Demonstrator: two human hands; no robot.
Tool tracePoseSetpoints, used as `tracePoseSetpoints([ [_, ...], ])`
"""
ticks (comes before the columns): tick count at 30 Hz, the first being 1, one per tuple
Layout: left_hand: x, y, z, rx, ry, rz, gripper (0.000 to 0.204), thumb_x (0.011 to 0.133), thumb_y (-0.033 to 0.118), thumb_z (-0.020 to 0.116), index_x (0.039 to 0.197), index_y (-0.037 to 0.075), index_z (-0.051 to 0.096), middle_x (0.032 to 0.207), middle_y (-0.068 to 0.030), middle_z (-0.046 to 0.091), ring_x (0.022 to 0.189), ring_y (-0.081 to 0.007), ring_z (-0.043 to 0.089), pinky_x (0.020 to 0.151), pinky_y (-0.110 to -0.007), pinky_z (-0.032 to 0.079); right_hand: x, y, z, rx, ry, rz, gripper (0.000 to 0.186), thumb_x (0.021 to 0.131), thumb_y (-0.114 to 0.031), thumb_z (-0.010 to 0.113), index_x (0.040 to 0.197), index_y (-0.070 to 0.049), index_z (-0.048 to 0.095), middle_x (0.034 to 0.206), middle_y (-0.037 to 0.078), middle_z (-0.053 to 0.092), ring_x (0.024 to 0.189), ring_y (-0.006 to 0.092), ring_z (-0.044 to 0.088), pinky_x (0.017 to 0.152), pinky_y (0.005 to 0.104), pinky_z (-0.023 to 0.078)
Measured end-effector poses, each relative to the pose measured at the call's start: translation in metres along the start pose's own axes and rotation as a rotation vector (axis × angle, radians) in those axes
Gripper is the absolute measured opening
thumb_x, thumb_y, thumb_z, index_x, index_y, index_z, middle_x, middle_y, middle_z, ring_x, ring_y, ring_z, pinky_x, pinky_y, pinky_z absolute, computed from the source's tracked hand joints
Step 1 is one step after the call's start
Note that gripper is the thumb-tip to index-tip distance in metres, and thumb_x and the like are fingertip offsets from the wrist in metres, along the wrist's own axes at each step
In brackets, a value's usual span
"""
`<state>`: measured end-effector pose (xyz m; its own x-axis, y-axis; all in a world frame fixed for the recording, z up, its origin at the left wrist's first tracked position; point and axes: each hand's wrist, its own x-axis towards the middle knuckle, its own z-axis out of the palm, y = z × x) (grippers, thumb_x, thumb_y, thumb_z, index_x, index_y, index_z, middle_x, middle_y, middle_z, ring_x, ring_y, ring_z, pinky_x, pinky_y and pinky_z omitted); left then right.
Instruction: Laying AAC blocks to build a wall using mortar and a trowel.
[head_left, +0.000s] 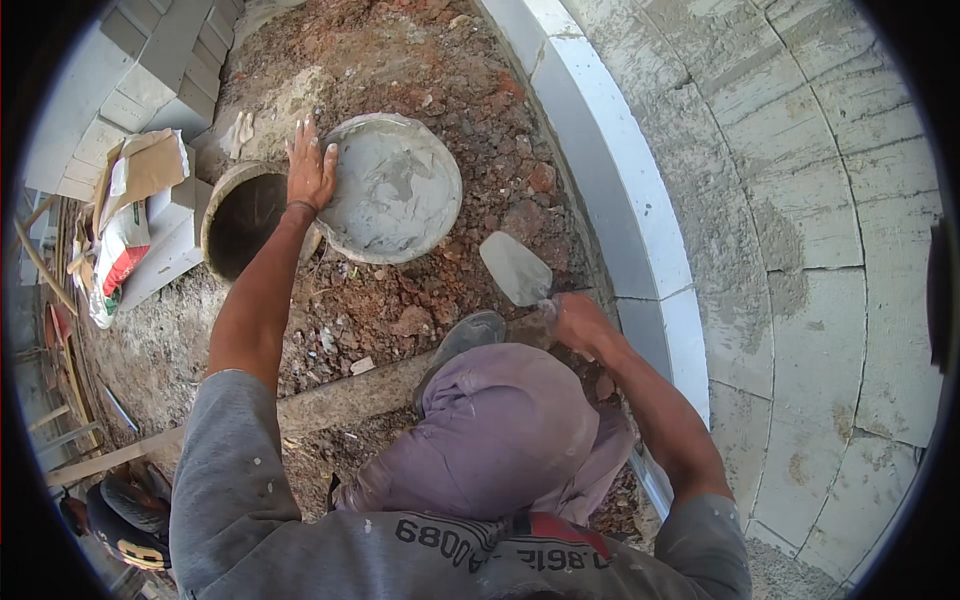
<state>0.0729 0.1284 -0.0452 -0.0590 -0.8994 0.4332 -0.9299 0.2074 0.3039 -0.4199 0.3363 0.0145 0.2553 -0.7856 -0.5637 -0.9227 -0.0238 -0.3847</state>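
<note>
Grey shirt (pixel 320 560), mauve trousers (pixel 500 430), grey shoe (pixel 477 331)

Mortar (pixel 395 180) is seen as pale grey, mottled with darker wet patches; basin (pixel 333 238) is rimmed in off-white. Trowel (pixel 515 268) blade is coated light grey. Second bucket (pixel 210 232) is edged in tan, shaded near-black inside. Soil (pixel 400 318) is coloured reddish brown, speckled with paler bits. Wall (pixel 815 330) is toned pale grey, lined by dark joints, blotched with darker grey. Ledge (pixel 620 150) is topped in bluish white. Bag (pixel 125 245) is patterned white, red, green. Trousers (pixel 500 420) are dyed dusty mauve; grey shirt (pixel 235 470) is spotted white, printed with black characters and a red patch.
</note>
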Motion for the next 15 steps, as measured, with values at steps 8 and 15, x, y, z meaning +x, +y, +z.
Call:
tracePoseSetpoints([
  [8, 0.010, -0.001, 0.015, -0.070, 0.074, 0.028, 0.063, 0.106, 0.037, 0.042, 0.156, 0.002, 0.026, 0.162, -0.0202, 0.027, 0.151, -0.0392, 0.021, 0.124, -0.051, 0.011, -0.086, 0.027, -0.042, -0.078, 0.431, -0.059, 0.038, 0.085, -0.022, 0.063, 0.114, 0.002, 0.056, 0.094, 0.027, 0.066, 0.091, 0.0463, 0.064, 0.083, 0.0543, 0.050],
  [15, 0.024, -0.045, 0.011, 0.115, 0.026, -0.007, 0.072, 0.105, 0.051, 0.034, 0.159, 0.005, 0.020, 0.162, -0.0248, 0.024, 0.147, -0.0464, 0.024, 0.121, -0.055, 0.021, -0.135, 0.014, 0.006, 0.426, 0.751, 0.320, 0.060, 0.081, -0.022, 0.066, 0.134, -0.001, 0.047, 0.104, 0.027, 0.065, 0.101, 0.0471, 0.061, 0.089, 0.0525, 0.050],
])
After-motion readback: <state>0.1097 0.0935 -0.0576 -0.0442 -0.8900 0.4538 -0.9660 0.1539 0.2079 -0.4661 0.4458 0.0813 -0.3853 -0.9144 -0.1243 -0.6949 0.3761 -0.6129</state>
